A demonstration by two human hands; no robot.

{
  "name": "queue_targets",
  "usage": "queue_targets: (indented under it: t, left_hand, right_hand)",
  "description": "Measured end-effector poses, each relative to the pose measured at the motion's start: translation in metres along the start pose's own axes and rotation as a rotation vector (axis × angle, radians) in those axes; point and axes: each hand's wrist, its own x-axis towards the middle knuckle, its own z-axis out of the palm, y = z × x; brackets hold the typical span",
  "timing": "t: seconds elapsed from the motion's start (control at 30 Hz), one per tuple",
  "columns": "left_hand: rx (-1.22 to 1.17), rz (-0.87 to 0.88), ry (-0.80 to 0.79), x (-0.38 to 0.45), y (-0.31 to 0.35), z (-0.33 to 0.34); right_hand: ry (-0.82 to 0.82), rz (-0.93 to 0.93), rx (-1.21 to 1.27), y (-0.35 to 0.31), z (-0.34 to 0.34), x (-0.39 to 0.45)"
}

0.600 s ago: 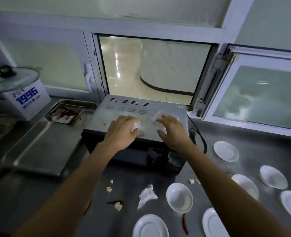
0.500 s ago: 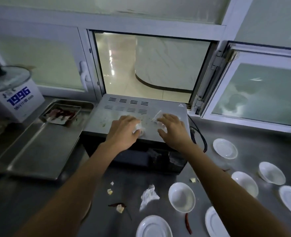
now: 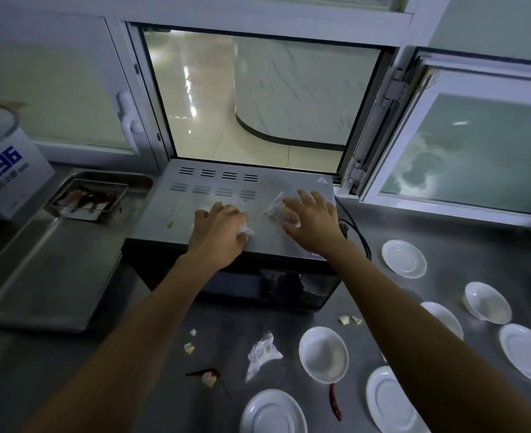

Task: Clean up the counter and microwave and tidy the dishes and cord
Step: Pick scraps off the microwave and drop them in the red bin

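The grey microwave [image 3: 226, 189] stands in the middle of the steel counter, with crumbs and stains on its top. My left hand [image 3: 217, 232] lies on that top, its fingers curled over a crumpled white tissue [image 3: 247, 231]. To its right, my right hand [image 3: 312, 223] lies flat with fingers spread, its fingertips on a clear plastic wrapper [image 3: 276, 207]. A black cord [image 3: 359, 235] loops down the microwave's right side. White dishes lie scattered at the right: a saucer [image 3: 404, 258], a bowl [image 3: 323, 354] and a front plate [image 3: 273, 412].
On the counter [image 3: 151, 385] in front lie a crumpled tissue [image 3: 262, 354], food scraps [image 3: 209, 377] and a red chilli [image 3: 335, 401]. A steel tray [image 3: 48, 270] with a smaller dish of scraps [image 3: 90, 198] sits at the left, beside a white box [image 3: 5, 173]. An open window [image 3: 258, 98] is behind.
My hands have drawn slightly apart on the microwave top. The right hand's fingers have spread over the wrapper, while the left stays on the tissue.
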Motion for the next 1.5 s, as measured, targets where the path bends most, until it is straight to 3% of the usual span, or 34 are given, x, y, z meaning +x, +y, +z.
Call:
queue_targets:
  t: [0.23, 0.5, 1.03, 1.5]
  left_hand:
    - [-0.037, -0.025, 0.017, 0.003, 0.002, 0.0]
    - [-0.265, -0.034, 0.037, 0.004, 0.006, 0.004]
    - [-0.373, 0.018, 0.127, 0.01, 0.004, 0.006]
    - [-0.387, 0.075, 0.135, 0.014, 0.012, 0.0]
  right_hand:
    - [-0.063, 0.008, 0.005, 0.003, 0.001, 0.008]
    - [-0.042, -0.043, -0.001, 0.007, 0.001, 0.01]
    - [0.042, -0.061, 0.007, 0.004, 0.0, 0.006]
    - [0.248, -0.011, 0.307, 0.005, 0.007, -0.001]
